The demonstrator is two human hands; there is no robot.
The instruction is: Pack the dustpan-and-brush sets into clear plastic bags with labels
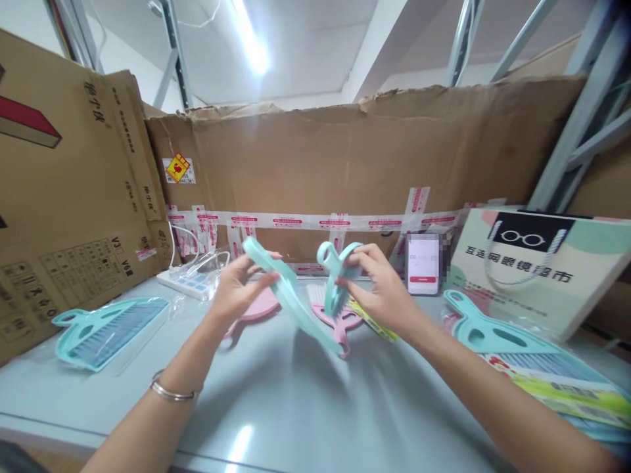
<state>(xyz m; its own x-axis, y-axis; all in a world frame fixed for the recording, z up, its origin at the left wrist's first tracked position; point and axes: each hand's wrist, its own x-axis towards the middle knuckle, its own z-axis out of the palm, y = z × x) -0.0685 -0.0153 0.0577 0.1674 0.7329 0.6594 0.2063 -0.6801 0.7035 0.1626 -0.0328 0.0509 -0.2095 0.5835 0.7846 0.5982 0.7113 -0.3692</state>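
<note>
My left hand (239,292) grips a turquoise dustpan (290,299) by its upper end. The pan is seen nearly edge-on and slants down to the right above the table. In my right hand (382,282) is a turquoise hand brush (334,279), held by the head with its looped handle end up and bristles pointing down. A gap separates brush and dustpan. Behind them on the table lie a pink dustpan (261,305), partly hidden by my left hand, and a pink brush (340,323) with pale bristles. A yellow-green card (377,322) lies beside the pink brush.
On the left lies a wrapped turquoise dustpan-and-brush set (111,332). More turquoise sets (497,338) with a label lie right, under my forearm. A phone (422,266), a paper bag (532,282) and a power strip (190,284) stand before the cardboard wall (315,164).
</note>
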